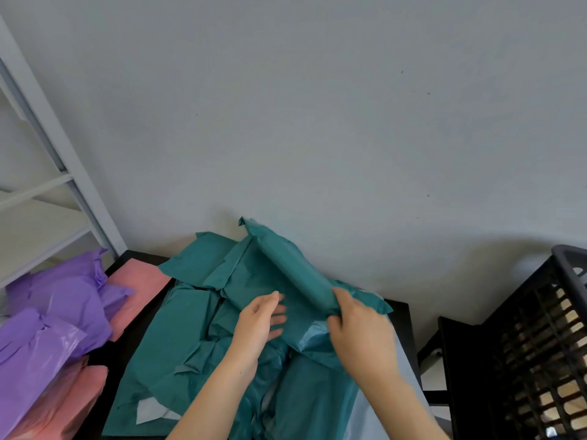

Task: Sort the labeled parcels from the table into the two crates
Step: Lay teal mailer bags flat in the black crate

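A pile of teal parcels (190, 331) covers the dark table (401, 315) in front of me. My right hand (359, 335) grips the near end of a rolled teal parcel (292, 271), which is lifted above the pile and points away toward the wall. Just left of that roll, my left hand (260, 325) hovers with straight, relaxed fingers and holds nothing. A white label (149, 411) shows on a teal parcel at the pile's near left. A black slatted crate (540, 344) stands at the right.
Purple parcels (54, 312) and pink parcels (136, 290) are stacked at the left. A white shelf frame (63, 173) rises behind them. A plain grey wall (317, 106) backs the table. The crate's inside shows light-coloured things through its slats.
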Demonstrator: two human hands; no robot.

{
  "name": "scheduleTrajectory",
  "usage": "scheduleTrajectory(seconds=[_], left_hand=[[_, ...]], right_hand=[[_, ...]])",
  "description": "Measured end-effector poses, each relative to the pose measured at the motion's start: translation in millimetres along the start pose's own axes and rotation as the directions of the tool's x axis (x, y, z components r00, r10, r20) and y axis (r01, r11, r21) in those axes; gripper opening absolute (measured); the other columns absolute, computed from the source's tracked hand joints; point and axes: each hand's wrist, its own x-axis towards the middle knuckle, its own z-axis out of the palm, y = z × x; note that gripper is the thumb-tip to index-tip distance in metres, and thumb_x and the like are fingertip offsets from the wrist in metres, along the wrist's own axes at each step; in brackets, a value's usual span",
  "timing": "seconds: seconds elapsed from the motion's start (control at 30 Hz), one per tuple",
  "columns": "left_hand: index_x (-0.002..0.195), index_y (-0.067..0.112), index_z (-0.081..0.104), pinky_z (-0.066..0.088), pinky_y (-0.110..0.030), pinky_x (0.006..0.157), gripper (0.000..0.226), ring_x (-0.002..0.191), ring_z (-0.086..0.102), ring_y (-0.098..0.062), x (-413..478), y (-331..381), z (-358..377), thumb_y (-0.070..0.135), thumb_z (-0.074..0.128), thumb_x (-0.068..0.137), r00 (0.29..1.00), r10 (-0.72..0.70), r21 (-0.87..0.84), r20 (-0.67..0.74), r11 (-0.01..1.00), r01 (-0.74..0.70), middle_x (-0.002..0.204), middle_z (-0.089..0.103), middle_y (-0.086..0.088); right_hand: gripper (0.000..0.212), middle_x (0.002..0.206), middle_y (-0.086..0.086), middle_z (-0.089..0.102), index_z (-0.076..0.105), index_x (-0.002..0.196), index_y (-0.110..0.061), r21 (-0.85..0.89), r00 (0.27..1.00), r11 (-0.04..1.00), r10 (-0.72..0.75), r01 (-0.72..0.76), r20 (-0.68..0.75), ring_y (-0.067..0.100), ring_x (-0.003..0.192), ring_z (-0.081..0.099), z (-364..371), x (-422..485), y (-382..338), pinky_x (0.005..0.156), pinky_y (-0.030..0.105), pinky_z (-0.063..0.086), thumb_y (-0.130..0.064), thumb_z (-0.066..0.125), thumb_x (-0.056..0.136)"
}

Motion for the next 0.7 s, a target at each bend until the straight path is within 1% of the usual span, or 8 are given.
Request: scheduleTrajectory(seconds=[0.1, 0.17, 0.23, 0.33, 0.4, 0.47, 0.57, 0.7], left_hand=[[0.105, 0.018, 0.065, 0.052, -0.026, 0.075, 0.022, 0.096, 0.064, -0.016, -2.7, 1.2, 0.1, 0.033, 0.052, 0.096, 1.000, -0.010, -0.019, 0.002, 1.000, 0.010, 0.106, 0.066, -0.004], [0.105, 0.016, 0.065, 0.052, -0.027, 0.075, 0.023, 0.097, 0.063, -0.016, -3.4, 2.9, 1.9, 0.033, 0.054, 0.095, 1.000, -0.015, -0.030, -0.004, 0.999, 0.015, 0.106, 0.065, -0.004], [0.105, 0.017, 0.063, 0.053, -0.028, 0.078, 0.023, 0.099, 0.062, -0.014, -3.6, 4.2, 3.8, 0.035, 0.056, 0.094, 1.000, -0.022, -0.045, -0.005, 0.999, 0.022, 0.108, 0.065, -0.003], [0.105, 0.021, 0.058, 0.052, -0.032, 0.087, 0.022, 0.105, 0.060, -0.011, -4.7, 8.7, 6.5, 0.039, 0.057, 0.092, 0.999, -0.034, -0.074, 0.031, 0.997, 0.036, 0.113, 0.062, -0.001], [0.107, 0.023, 0.057, 0.050, -0.035, 0.093, 0.024, 0.108, 0.059, -0.012, -5.5, 12.4, 7.9, 0.042, 0.057, 0.091, 0.996, -0.040, -0.116, 0.080, 0.992, 0.049, 0.115, 0.062, 0.001], [0.110, 0.023, 0.060, 0.050, -0.036, 0.094, 0.028, 0.106, 0.062, -0.013, -7.5, 16.0, 10.3, 0.043, 0.056, 0.091, 0.988, -0.037, -0.159, 0.147, 0.985, 0.061, 0.113, 0.068, 0.002], [0.114, 0.021, 0.061, 0.053, -0.029, 0.080, 0.028, 0.100, 0.068, -0.011, -10.3, 19.2, 13.7, 0.037, 0.056, 0.092, 0.979, -0.022, -0.231, 0.203, 0.970, 0.070, 0.106, 0.072, 0.006], [0.113, 0.022, 0.062, 0.053, -0.026, 0.077, 0.020, 0.097, 0.068, -0.010, -10.7, 16.4, 12.0, 0.023, 0.058, 0.093, 0.986, 0.034, -0.260, 0.166, 0.966, 0.010, 0.106, 0.072, 0.008]], right_hand=[[0.036, 0.093, 0.000, 0.066, 0.046, 0.132, -0.028, 0.078, 0.986, 0.994, 0.092, -0.081, -0.142, 0.027, 0.084, 0.060, -25.3, 9.7, 5.9, 0.063, 0.032, 0.030, -0.023, 0.039, 0.096], [0.034, 0.079, 0.002, 0.062, 0.053, 0.126, -0.027, 0.229, 0.963, 0.968, 0.157, -0.106, -0.218, 0.030, 0.073, 0.055, -40.5, 13.8, 9.8, 0.062, 0.034, 0.034, -0.019, 0.041, 0.095], [0.027, 0.070, 0.001, 0.060, 0.059, 0.112, -0.024, 0.435, 0.945, 0.888, 0.257, -0.148, -0.202, 0.028, 0.068, 0.054, -48.6, 17.4, 13.8, 0.061, 0.034, 0.039, -0.015, 0.043, 0.092], [0.016, 0.064, 0.003, 0.053, 0.058, 0.085, -0.010, 0.763, 0.888, 0.571, 0.460, -0.303, 0.009, 0.025, 0.063, 0.046, -50.9, 23.1, 23.8, 0.060, 0.032, 0.037, -0.009, 0.043, 0.090], [0.013, 0.071, 0.009, 0.052, 0.054, 0.084, 0.000, 0.856, 0.836, 0.335, 0.518, -0.394, 0.182, 0.023, 0.069, 0.046, -50.3, 24.4, 26.6, 0.065, 0.034, 0.038, -0.008, 0.045, 0.088], [0.014, 0.076, 0.011, 0.059, 0.057, 0.082, 0.000, 0.870, 0.795, 0.171, 0.513, -0.463, 0.323, 0.025, 0.071, 0.053, -47.8, 22.2, 25.7, 0.066, 0.035, 0.043, -0.007, 0.047, 0.089], [0.016, 0.077, 0.012, 0.064, 0.060, 0.079, -0.006, 0.845, 0.763, 0.078, 0.480, -0.529, 0.434, 0.027, 0.071, 0.057, -39.6, 17.2, 24.3, 0.064, 0.032, 0.045, -0.006, 0.048, 0.090], [0.010, 0.079, 0.014, 0.062, 0.057, 0.080, -0.006, 0.804, 0.743, 0.102, 0.464, -0.586, 0.483, 0.026, 0.073, 0.055, -29.6, 12.9, 29.8, 0.068, 0.035, 0.042, -0.006, 0.050, 0.086]])
